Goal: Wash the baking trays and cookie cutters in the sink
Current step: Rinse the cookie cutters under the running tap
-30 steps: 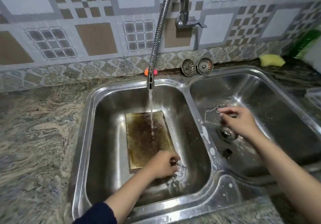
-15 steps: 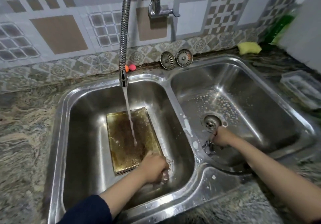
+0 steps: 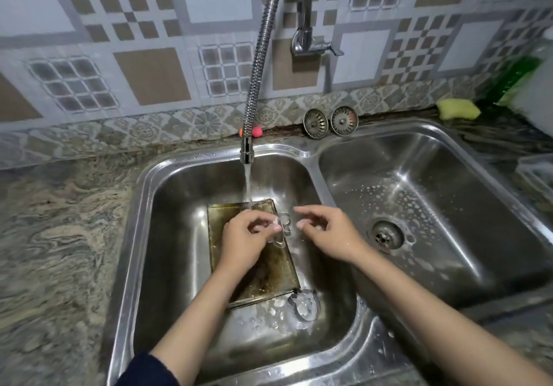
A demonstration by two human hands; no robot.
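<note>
a: what's the person wearing?
b: a dark navy sleeve (image 3: 149, 370) on the left arm, pushed up near the elbow. the left hand (image 3: 244, 237) is bare, no rings.
a: and the other?
b: the right hand (image 3: 327, 234) and forearm are bare too, wet with droplets.

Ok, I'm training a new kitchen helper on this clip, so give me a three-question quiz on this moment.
1. True or false: water from the faucet is running.
2. Which hand pinches the cookie cutter under the stream: A left, B right, C neither?
3. Where does the second cookie cutter lie?

Key: 1 true. 2 A, the left hand; the right hand hovers beside it. 3 On the left basin floor, by the baking tray near corner.
</note>
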